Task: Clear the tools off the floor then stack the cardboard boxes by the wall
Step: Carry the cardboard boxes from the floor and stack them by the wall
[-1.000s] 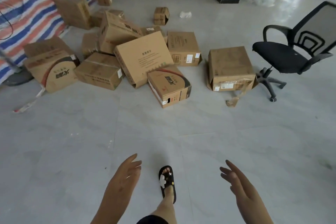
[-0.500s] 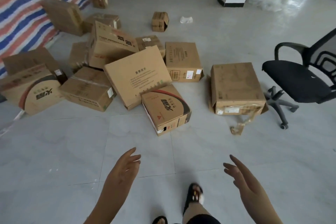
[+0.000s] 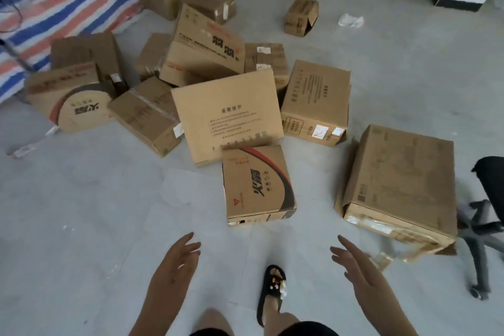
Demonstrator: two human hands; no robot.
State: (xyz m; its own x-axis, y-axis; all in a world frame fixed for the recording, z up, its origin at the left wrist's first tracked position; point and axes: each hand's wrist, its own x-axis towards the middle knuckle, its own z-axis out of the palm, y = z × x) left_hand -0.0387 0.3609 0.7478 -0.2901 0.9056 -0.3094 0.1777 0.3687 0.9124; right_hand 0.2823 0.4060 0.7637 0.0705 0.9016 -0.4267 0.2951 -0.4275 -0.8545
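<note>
Your left hand and right hand hung open over the floor, fingers spread, holding nothing. Just ahead of them lay the red-striped box with bold black Chinese characters, too blurred for me to read. Behind it leaned a plain box bearing small printed lines; right of it sat a large box.
</note>
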